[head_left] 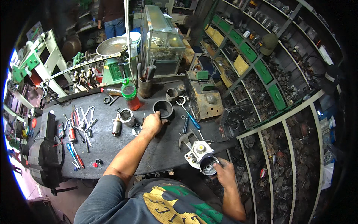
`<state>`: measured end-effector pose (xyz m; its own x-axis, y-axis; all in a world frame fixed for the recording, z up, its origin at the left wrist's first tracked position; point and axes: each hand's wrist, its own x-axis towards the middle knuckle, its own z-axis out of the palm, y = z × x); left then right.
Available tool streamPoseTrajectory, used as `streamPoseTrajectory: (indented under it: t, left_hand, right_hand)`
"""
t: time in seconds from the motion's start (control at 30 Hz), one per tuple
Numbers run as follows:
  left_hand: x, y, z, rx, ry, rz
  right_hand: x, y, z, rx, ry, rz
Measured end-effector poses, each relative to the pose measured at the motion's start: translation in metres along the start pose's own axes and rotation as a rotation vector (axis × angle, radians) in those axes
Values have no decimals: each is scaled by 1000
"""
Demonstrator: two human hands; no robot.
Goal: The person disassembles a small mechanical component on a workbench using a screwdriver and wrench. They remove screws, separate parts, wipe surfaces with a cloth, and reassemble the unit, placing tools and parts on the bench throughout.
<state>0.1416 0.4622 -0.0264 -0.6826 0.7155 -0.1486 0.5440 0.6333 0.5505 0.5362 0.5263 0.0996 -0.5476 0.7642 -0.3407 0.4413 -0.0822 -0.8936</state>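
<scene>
My left hand (152, 124) reaches across the dark workbench and grips the near rim of a round black metal cup (163, 109), its thumb over the edge. Beyond the bench's front edge at the right, my right hand (225, 172) holds a silver cast metal housing (201, 148) by its dark round open end. The fingers under that housing are partly hidden. To the left of my left hand stand a ring-shaped metal part (127, 118) and a motor armature (117, 126). A large C-shaped clamp (184, 141) lies just behind the housing.
Wrenches (85, 115), screwdrivers and pliers lie at the left, beside a bench vise (44, 149). Behind stand a bottle of red liquid (131, 99), a tool-filled can (144, 89) and a worn metal box (204, 98). Parts shelves (261, 134) line the right. A person (113, 18) stands far back.
</scene>
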Motion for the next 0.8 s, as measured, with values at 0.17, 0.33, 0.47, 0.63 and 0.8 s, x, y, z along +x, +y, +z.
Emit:
streamPoseTrajectory:
  t: [0.17,0.33,0.47,0.63,0.8]
  left_hand:
    - [-86,-26,0,121,-148,32]
    - [-178,-37,-5,197,-311,20]
    - [-226,-63,0,-22,-94,53]
    - [-285,-103,3,-139,115,-124]
    - [-327,-123,-1,-268,115,-346]
  right_hand:
    - [14,4,-7,-64,-65,-175]
    - [58,5,22,16,-257,-353]
    - [84,9,69,135,-467,-247]
    - [106,25,115,-57,-562,-343]
    - [122,16,125,-378,-505,-479]
